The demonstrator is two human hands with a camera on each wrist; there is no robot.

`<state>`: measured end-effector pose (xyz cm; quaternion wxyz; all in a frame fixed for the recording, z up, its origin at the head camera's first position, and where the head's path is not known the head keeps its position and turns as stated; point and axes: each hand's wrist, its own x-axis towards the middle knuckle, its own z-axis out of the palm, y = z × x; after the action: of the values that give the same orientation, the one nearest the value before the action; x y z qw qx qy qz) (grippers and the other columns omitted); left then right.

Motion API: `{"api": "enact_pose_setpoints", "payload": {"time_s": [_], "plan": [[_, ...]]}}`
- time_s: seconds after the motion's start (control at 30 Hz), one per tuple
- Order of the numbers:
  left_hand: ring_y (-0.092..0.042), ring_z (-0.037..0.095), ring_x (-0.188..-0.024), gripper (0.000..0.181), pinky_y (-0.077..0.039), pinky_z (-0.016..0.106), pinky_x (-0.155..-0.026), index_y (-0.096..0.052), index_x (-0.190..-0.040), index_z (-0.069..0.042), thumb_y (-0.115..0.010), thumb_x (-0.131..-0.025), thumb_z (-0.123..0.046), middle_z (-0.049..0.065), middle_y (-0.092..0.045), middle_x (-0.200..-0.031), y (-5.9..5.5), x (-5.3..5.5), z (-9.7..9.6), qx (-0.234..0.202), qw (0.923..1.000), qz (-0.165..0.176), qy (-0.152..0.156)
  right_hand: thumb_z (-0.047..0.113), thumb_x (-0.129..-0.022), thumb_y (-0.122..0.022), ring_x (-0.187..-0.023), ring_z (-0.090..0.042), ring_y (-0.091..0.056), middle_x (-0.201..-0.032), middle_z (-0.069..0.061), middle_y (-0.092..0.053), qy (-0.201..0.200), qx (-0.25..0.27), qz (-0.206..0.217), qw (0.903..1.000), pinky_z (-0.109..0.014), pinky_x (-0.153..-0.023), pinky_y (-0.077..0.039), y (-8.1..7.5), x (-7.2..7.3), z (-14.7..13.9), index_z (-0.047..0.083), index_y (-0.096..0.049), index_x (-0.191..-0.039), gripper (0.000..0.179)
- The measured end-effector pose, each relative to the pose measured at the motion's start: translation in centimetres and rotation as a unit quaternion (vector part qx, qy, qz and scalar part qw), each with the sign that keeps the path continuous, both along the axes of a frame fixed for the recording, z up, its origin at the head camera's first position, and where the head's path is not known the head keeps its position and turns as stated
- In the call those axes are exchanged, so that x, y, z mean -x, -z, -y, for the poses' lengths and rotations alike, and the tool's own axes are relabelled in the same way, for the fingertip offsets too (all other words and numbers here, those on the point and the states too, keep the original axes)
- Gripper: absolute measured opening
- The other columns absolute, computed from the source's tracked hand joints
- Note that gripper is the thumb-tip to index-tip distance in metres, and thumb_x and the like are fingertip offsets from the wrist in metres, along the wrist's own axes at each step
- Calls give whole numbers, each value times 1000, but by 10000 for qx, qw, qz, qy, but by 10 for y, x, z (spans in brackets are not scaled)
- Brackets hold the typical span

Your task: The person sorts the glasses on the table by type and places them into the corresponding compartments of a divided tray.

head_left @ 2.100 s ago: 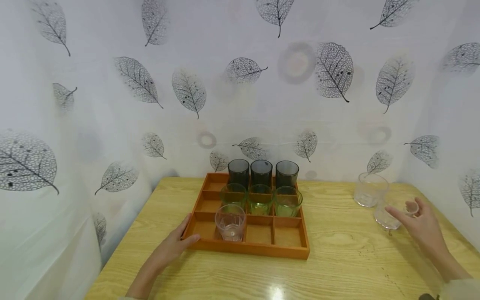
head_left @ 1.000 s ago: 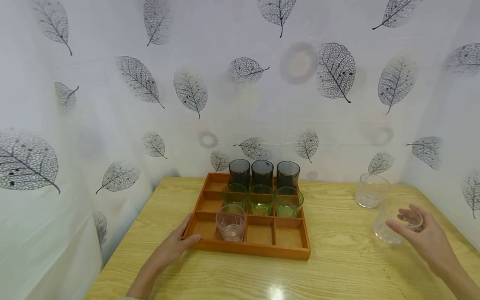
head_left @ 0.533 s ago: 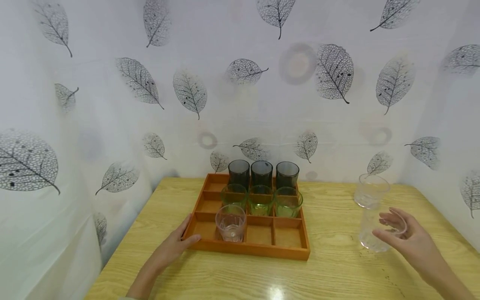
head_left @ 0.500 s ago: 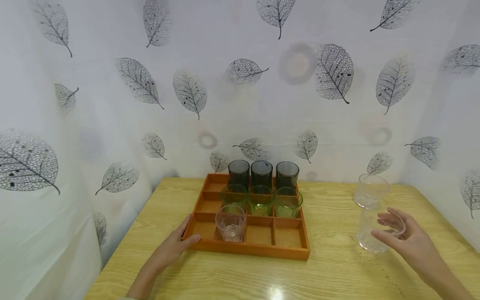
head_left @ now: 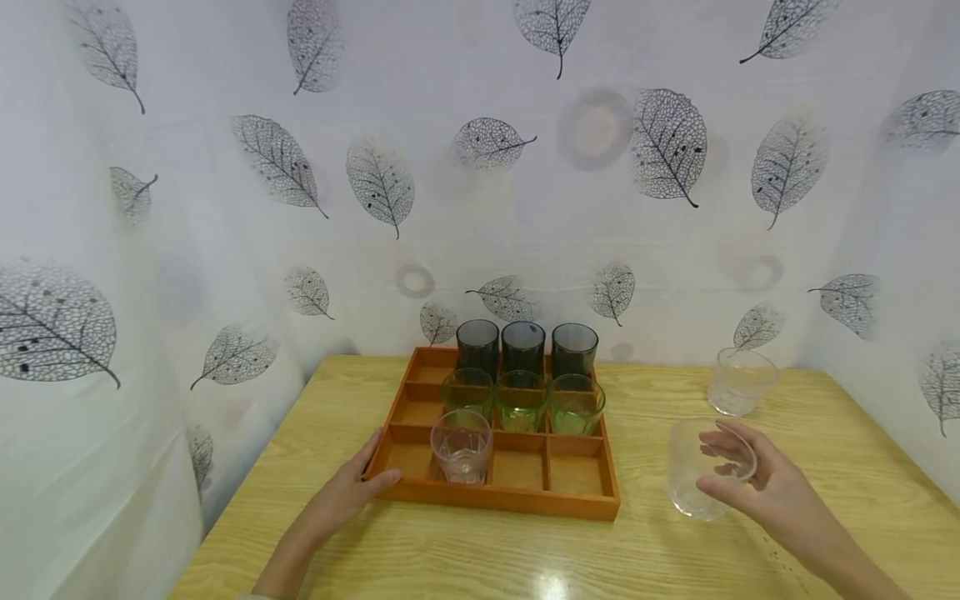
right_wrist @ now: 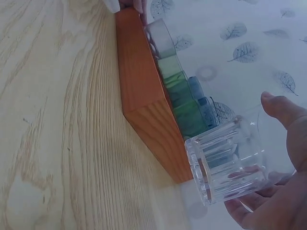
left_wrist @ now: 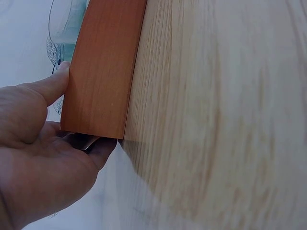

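Observation:
My left hand (head_left: 337,496) grips the front left corner of a partitioned wooden tray (head_left: 495,497); in the left wrist view its thumb (left_wrist: 55,85) lies on the top edge, the other fingers at the end wall. My right hand (head_left: 783,500) holds a clear glass (head_left: 688,479) near its rim, right of the tray. That glass appears raised and tilted, its fluted base (right_wrist: 204,175) towards the tray in the right wrist view. Another clear glass (head_left: 459,454) stands in the tray's front row; the two front compartments to its right are bare.
Green glasses (head_left: 521,404) fill part of the tray's middle row, dark grey glasses (head_left: 523,346) part of its back row. One more clear glass (head_left: 738,387) stands at the back right of the wooden table (head_left: 420,558). A leaf-patterned curtain (head_left: 480,217) hangs behind.
My right hand has lifted the clear glass from beside the other one at the right and carried it left and nearer, towards the tray. The left hand and tray have stayed put.

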<state>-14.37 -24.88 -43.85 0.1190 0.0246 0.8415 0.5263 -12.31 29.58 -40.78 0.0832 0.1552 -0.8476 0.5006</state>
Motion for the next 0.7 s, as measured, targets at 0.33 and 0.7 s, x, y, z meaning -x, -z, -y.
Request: {"api": "enact_pose_setpoints", "payload": {"time_s": [0.33,0.7], "plan": [[-5,42,-154,89,-13,65,-121,-4,-166,-3,-61,-106,-34,21,-4,-170,-1,0,0,44,10000,-16,12,3,-91,-78,-116,3,-59,-134,-2,-64,-382,42,17,9993,-15,-90,-48,-10,4,39,-2,-38,-153,73],[-6,42,-154,89,-15,64,-121,-4,-166,-4,-61,-105,-35,21,-5,-170,-1,1,0,156,9999,-23,13,11,-91,-80,-118,-5,-61,-139,-19,-61,-660,87,180,9976,-19,-93,-49,-19,8,78,0,-37,-155,77]]}}
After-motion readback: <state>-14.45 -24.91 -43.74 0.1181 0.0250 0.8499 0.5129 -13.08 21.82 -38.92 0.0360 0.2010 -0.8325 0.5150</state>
